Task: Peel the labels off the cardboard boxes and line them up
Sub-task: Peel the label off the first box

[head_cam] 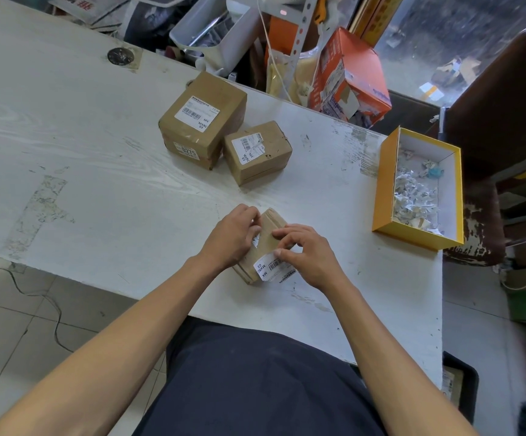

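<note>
Cardboard box (268, 234) between hands; right grip (309, 256) pinching label (271, 269).

Near box (265, 243) mostly under both hands, label (271, 269) print unreadable

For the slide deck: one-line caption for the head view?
Both hands peel a label off a small cardboard box.

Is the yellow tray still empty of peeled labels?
No, the yellow tray already holds a heap of crumpled label scraps.
</note>
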Motion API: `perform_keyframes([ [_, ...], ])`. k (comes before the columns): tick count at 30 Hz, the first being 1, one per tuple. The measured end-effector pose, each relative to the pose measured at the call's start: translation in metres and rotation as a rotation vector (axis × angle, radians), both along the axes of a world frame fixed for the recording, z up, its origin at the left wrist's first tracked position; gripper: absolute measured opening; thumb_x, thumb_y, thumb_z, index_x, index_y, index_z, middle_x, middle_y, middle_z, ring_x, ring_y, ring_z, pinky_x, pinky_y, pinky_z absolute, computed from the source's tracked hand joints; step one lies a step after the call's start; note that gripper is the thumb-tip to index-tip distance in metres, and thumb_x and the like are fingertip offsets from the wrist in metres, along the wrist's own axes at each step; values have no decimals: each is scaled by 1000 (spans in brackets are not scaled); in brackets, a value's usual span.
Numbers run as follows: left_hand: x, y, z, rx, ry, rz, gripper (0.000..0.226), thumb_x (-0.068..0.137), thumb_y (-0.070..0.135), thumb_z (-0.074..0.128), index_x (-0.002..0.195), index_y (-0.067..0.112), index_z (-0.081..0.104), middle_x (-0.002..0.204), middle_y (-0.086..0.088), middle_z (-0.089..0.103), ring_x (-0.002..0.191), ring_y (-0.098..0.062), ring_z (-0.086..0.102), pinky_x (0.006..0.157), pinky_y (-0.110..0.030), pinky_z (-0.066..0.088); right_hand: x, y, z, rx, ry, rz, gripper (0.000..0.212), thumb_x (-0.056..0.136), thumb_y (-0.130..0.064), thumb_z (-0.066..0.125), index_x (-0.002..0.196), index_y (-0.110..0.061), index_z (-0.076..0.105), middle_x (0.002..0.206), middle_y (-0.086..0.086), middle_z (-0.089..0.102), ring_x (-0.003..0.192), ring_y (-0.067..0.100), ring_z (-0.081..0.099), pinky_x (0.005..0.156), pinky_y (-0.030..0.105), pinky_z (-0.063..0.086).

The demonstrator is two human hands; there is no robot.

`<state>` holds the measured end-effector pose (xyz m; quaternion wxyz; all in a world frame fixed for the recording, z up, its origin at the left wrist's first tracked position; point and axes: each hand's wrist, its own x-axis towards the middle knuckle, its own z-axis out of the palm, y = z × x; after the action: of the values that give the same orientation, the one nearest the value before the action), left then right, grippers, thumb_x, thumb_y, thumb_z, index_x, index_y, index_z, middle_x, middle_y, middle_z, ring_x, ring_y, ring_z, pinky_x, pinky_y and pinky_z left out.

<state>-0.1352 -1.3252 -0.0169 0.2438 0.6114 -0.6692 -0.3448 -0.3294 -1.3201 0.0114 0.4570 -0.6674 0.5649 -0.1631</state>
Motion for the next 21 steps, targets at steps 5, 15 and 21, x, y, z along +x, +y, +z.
perform_keyframes([
  [5, -4, 0, -1, 22, -39, 14, 3, 93, 11, 54, 91, 12, 53, 99, 2, 51, 86, -25, 54, 78, -44, 48, 0, 0, 0, 3, -2, -5, 4, 79, -14, 75, 76, -14, 72, 110, -23, 66, 120, -4, 44, 93, 6, 30],
  [15, -3, 0, 4, 67, 6, 22, 9, 94, 8, 52, 87, 14, 51, 100, 0, 51, 87, -23, 52, 80, -41, 45, 1, 1, 3, 4, -13, -8, 7, 78, -13, 74, 73, -16, 71, 110, -21, 67, 121, -2, 45, 94, 7, 30],
  [21, -2, -2, 6, 102, 31, 20, 12, 95, 9, 52, 85, 16, 51, 100, 2, 52, 92, -22, 53, 84, -40, 46, 1, 0, 4, 6, -17, -17, 9, 78, -12, 74, 72, -18, 70, 107, -23, 66, 119, -3, 45, 92, 5, 29],
])
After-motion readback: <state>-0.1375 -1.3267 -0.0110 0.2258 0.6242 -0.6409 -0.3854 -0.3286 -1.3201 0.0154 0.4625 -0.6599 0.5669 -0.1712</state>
